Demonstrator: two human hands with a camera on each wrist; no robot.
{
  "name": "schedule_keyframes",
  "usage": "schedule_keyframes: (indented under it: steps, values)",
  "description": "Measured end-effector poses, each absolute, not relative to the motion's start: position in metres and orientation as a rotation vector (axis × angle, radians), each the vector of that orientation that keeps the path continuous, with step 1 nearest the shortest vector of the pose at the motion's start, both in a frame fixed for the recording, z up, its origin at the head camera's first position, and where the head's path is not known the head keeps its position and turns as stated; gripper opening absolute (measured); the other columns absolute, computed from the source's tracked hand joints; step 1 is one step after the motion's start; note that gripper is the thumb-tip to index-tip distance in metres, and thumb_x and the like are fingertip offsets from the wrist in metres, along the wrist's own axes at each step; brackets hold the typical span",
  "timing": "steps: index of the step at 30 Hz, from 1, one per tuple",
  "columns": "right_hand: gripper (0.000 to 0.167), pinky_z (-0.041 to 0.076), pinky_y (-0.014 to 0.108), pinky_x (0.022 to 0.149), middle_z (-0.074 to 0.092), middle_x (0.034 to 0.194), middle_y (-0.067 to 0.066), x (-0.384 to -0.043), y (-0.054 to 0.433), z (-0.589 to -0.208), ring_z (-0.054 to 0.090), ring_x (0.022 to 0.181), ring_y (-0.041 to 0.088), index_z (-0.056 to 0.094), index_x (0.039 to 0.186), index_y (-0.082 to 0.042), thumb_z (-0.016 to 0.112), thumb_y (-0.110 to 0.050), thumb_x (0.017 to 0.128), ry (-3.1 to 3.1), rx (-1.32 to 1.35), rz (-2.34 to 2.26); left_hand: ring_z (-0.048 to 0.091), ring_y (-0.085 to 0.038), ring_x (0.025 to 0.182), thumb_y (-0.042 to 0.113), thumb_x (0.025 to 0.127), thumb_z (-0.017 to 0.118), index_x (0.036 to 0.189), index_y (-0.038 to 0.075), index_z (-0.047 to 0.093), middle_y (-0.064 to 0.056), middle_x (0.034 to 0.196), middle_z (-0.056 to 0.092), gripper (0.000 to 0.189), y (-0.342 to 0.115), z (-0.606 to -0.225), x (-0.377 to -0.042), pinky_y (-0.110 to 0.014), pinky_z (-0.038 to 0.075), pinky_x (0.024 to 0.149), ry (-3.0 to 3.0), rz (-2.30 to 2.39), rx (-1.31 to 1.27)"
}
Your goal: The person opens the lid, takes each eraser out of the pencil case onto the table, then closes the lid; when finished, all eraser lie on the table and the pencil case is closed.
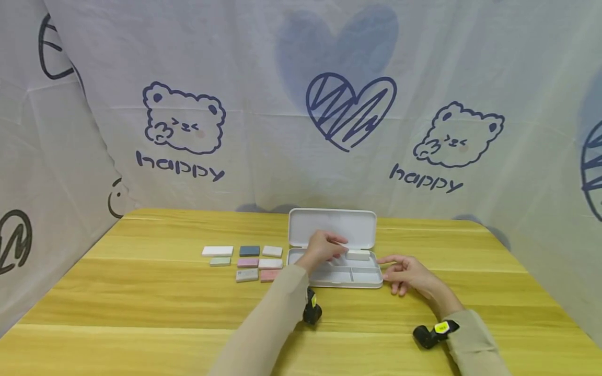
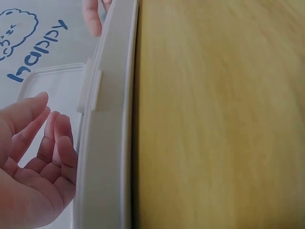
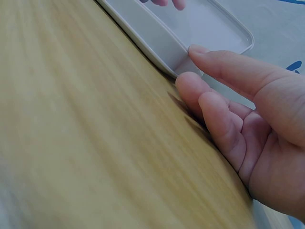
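A shallow white case (image 1: 368, 285) stands with its lid (image 1: 301, 225) raised, its tray split into compartments by low dividers. One off-white block (image 1: 358, 255), eraser-like, lies in the tray's back right part. My left hand (image 1: 324, 246) reaches over the tray, fingertips just left of that block. In the left wrist view the fingers (image 2: 66, 155) are loosely bent, with nothing between them and the thumb. My right hand (image 1: 408, 274) is at the case's right end. Its fingertips (image 3: 198, 49) come right up to the case's corner in the right wrist view, the other fingers relaxed beside it.
Left of the case, several small blocks lie in loose rows on the wooden table (image 1: 141, 292), among them a dark blue block (image 1: 250, 250), a pink block (image 1: 247, 263) and a long white block (image 1: 218, 251). A printed cloth (image 1: 263, 130) hangs behind the table.
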State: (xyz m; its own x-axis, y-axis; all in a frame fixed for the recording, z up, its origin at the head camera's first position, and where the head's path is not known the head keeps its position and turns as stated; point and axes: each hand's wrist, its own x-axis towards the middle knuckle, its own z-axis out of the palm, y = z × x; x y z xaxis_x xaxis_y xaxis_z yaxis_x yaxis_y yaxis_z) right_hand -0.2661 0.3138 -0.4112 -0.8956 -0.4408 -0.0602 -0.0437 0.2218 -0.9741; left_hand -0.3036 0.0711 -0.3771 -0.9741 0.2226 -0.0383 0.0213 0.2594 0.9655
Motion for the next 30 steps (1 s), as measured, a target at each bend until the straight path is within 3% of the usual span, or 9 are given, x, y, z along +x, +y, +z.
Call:
schedule_keyframes:
  steps: [13, 30]
  values:
    - [0.048, 0.046, 0.022, 0.042, 0.061, 0.076, 0.008, -0.267, 0.314, -0.412, 0.056, 0.049, 0.01, 0.037, 0.122, 0.015, 0.06, -0.005, 0.084, 2.165, -0.46, -1.724, 0.046, -0.009, 0.043, 0.0, 0.07, 0.072, 0.09, 0.0, 0.069, 0.0, 0.053, 0.053, 0.021, 0.085, -0.381, -0.301, -0.019, 0.038, 0.04, 2.398, 1.735, 0.224]
    - [0.049, 0.046, 0.021, 0.042, 0.062, 0.077, 0.007, -0.267, 0.315, -0.412, 0.056, 0.049, 0.01, 0.037, 0.122, 0.014, 0.06, -0.006, 0.084, 2.152, -0.438, -1.729, 0.053, -0.01, 0.047, -0.004, 0.07, 0.071, 0.088, -0.004, 0.066, -0.007, 0.065, 0.063, 0.018, 0.086, -0.388, -0.302, -0.019, 0.042, 0.043, 2.407, 1.749, 0.201]
